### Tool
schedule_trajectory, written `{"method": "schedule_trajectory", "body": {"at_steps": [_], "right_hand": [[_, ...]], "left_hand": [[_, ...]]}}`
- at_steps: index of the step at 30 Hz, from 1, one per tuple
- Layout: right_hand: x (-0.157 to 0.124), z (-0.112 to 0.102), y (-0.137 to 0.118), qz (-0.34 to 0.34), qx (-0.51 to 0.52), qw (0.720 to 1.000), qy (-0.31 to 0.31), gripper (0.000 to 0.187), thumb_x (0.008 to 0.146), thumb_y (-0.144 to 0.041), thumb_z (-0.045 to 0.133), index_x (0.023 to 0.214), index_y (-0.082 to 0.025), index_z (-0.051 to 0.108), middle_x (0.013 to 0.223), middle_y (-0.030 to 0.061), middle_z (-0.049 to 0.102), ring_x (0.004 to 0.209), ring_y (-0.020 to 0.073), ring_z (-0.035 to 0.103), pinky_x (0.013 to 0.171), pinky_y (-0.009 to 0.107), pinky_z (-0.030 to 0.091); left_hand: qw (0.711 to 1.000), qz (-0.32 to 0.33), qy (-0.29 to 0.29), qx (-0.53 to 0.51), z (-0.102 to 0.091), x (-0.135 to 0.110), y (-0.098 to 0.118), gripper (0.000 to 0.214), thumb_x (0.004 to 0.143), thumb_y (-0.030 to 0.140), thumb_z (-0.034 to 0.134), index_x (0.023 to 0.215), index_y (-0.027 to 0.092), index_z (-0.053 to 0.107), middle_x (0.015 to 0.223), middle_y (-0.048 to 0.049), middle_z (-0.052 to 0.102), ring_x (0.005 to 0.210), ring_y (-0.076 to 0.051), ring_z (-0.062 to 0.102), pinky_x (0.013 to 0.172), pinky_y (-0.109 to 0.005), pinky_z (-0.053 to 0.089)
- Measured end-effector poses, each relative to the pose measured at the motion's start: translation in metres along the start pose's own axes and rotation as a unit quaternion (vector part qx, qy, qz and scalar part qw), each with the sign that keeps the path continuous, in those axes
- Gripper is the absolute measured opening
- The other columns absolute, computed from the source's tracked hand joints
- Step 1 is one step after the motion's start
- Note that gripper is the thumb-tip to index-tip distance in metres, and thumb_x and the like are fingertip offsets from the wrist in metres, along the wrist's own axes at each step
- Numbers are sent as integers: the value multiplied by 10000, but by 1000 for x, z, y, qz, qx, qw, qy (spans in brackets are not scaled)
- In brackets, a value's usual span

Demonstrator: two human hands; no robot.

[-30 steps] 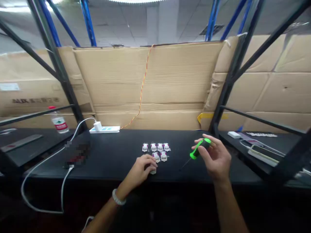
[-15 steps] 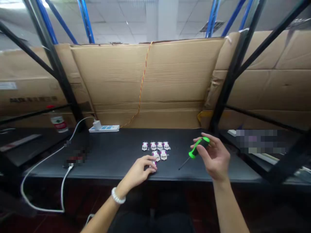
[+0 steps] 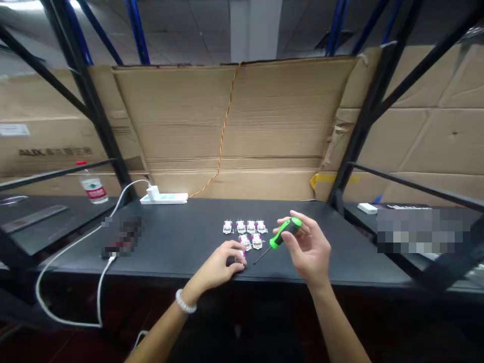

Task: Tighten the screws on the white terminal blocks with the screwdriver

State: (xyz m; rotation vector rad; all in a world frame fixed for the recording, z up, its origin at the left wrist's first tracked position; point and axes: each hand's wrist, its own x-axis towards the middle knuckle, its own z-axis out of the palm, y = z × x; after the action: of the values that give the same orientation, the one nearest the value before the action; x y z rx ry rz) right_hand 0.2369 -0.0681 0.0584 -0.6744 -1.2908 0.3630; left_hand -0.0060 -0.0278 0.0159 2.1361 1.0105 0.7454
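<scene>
My right hand (image 3: 308, 249) is closed around a screwdriver (image 3: 283, 236) with a green and black handle; its thin shaft slants down and left toward the table. My left hand (image 3: 223, 266) rests on the black table (image 3: 181, 242), fingers curled over a small white and pink part (image 3: 241, 255) near the front edge. Just behind it lie several similar small white and pink parts (image 3: 245, 232) in two short rows. The screwdriver tip hovers a little to the right of the part under my left hand.
A white power strip (image 3: 163, 198) with a charger and a white cable (image 3: 68, 262) lies at the back left. A water bottle (image 3: 93, 186) stands on the left side table. Cardboard sheets (image 3: 234, 126) wall the back, and black frame posts (image 3: 363, 131) flank the table.
My right hand has carried the screwdriver leftward, closer to the small parts and my left hand. My left hand has stayed on the part at the front edge.
</scene>
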Motion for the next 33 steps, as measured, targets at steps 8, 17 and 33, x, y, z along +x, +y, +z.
{"method": "schedule_trajectory", "body": {"at_steps": [8, 17, 33], "right_hand": [[-9, 17, 7, 3, 10, 1000, -13, 380, 954, -305, 787, 1313, -250, 678, 1075, 83, 811, 836, 228, 828, 748, 375, 721], [-11, 23, 12, 0, 29, 1000, -9, 387, 937, -281, 803, 1305, -259, 685, 1078, 79, 816, 845, 224, 834, 754, 353, 720], [-20, 26, 10, -35, -51, 998, -2, 423, 901, -267, 835, 1304, -260, 709, 1117, 92, 806, 870, 240, 827, 816, 405, 722]], "left_hand": [[1000, 3, -2, -15, 1, 1, -4, 123, 865, 109, 764, 833, 220, 808, 1332, -76, 721, 1300, -274, 636, 1197, -421, 433], [1000, 6, 3, -28, 4, 2, -5, 109, 857, 116, 771, 808, 212, 787, 1312, -80, 724, 1294, -277, 637, 1187, -411, 456], [999, 5, 14, -30, 7, 2, -8, 134, 835, 98, 777, 802, 226, 801, 1297, -62, 722, 1279, -268, 641, 1189, -400, 459]]}}
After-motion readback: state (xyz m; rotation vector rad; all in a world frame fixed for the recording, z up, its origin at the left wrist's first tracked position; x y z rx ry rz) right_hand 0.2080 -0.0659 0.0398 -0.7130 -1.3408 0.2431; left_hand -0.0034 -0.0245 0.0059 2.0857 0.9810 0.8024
